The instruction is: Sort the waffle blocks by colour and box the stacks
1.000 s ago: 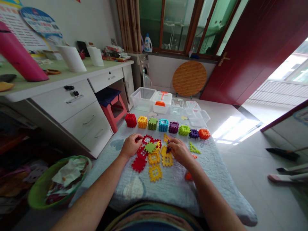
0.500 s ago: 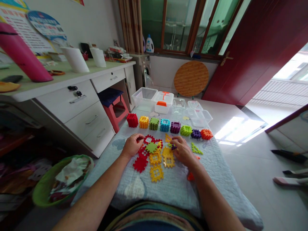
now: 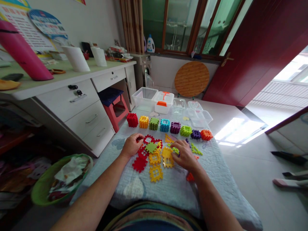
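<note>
A pile of flat interlocking plastic tiles (image 3: 154, 157) in red, yellow and green lies on a blue-grey quilted surface (image 3: 173, 186). My left hand (image 3: 131, 145) rests curled at the pile's left edge, fingertips on a red tile (image 3: 148, 139). My right hand (image 3: 185, 154) lies over the pile's right side, fingers bent onto a light green tile (image 3: 175, 149). A purple piece (image 3: 187, 141) shows just beyond its knuckles. Behind the pile stands a row of several assembled cubes, from a red cube (image 3: 132, 120) at the left to an orange cube (image 3: 206, 134) at the right.
Clear plastic boxes (image 3: 144, 96) and an orange-handled case (image 3: 164, 101) sit beyond the cubes. A white desk with drawers (image 3: 79, 99) and a red stool (image 3: 115, 109) stand at the left. A green basket (image 3: 60, 179) sits low left. A green triangle piece (image 3: 196, 149) lies at the right.
My right hand has let the small purple piece go and shifted slightly right onto a light green tile. My left hand has stayed in place.
</note>
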Demonstrator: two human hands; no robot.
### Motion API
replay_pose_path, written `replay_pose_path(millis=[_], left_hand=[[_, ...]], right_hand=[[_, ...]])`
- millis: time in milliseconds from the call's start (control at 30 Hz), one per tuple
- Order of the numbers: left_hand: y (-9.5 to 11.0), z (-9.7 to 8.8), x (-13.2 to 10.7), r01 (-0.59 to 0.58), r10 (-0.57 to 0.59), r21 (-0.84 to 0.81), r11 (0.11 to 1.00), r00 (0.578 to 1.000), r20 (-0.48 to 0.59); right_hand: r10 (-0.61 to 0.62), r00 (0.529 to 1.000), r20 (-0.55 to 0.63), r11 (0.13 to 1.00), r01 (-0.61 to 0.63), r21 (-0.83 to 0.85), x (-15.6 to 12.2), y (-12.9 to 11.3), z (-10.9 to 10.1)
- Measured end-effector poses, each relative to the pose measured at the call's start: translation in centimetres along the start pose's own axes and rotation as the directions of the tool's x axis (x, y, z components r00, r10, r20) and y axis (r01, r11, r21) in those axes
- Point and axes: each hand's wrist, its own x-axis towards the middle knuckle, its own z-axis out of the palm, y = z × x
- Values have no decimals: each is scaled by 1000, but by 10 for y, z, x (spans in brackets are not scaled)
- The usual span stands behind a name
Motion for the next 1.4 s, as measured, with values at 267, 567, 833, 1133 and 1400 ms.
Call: replay_pose_path(millis=[267,567,833,1133,1400], left_hand=[[-1,0,0,1,-1,-5,1000,1000,1],[0,0,0,2,-2,-2,1000,1000,0],[1,1,0,-1,1,-3,1000,1000,-6],[2,0,1,-3,3,-10,1000,1000,-7],[1,1,1,7,-7,-16,1000,1000,-19]], right_hand=[[-84,986,146,995,74,74,0,-18,2],[79,997,0,993,-79,-82,2,-5,10],[115,993,24,983,-110,-150,9,-10,18],[58,987,-153,996,-48,72,10,0,20],[164,895,-414,977,-88,196,6,3,12]])
